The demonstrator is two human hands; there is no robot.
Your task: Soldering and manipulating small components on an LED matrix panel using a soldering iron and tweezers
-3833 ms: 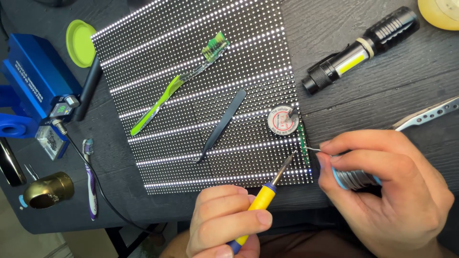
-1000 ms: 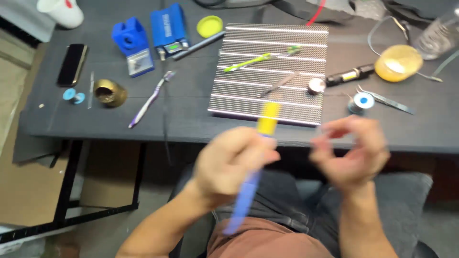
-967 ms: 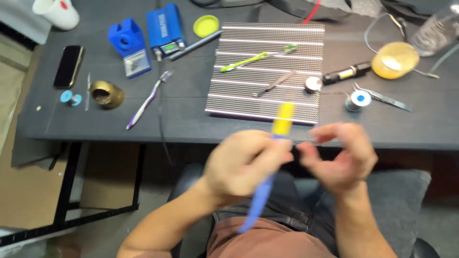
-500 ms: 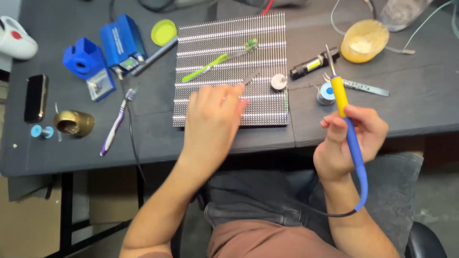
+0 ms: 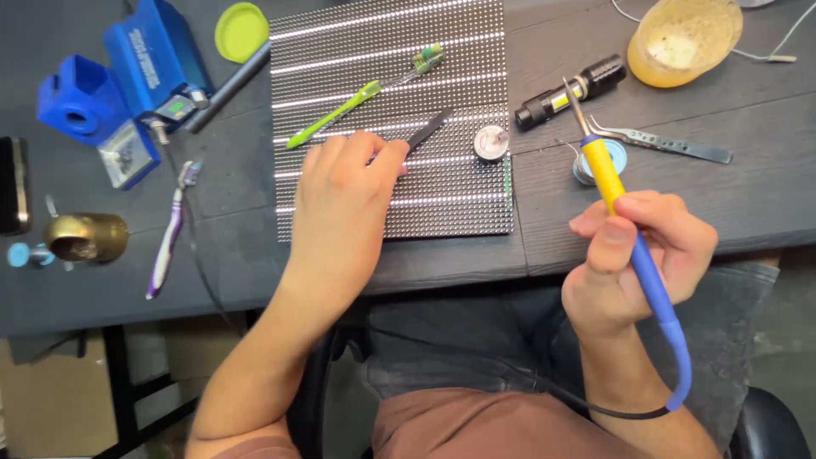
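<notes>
Our right hand (image 5: 637,255) is clamped around the iron (image 5: 633,246), tip up and tilted away from us, held off the edge of the table (image 5: 722,204) above our lap; its cord loops down past the wrist. A second ago that iron sat in our left hand, in the air in front of us, so it has changed hands and the left is now free for finer work.

Our left hand (image 5: 344,195) has gone forward and lies palm down on the panel (image 5: 459,212), fingers together, their tips touching the near end of the black tweezers (image 5: 429,130). We cannot tell whether they have pinched them yet.

On the panel beside them lie a green brush (image 5: 357,98) and a small round tin (image 5: 490,142). Right of the panel are a torch (image 5: 569,92), a solder reel (image 5: 595,161), silver tweezers (image 5: 659,144) and a yellow tub (image 5: 684,38). To the left are a purple toothbrush (image 5: 168,234), a brass holder (image 5: 85,236) and blue boxes (image 5: 119,85).

We judge the soldering paused while we fetch the tweezers.
</notes>
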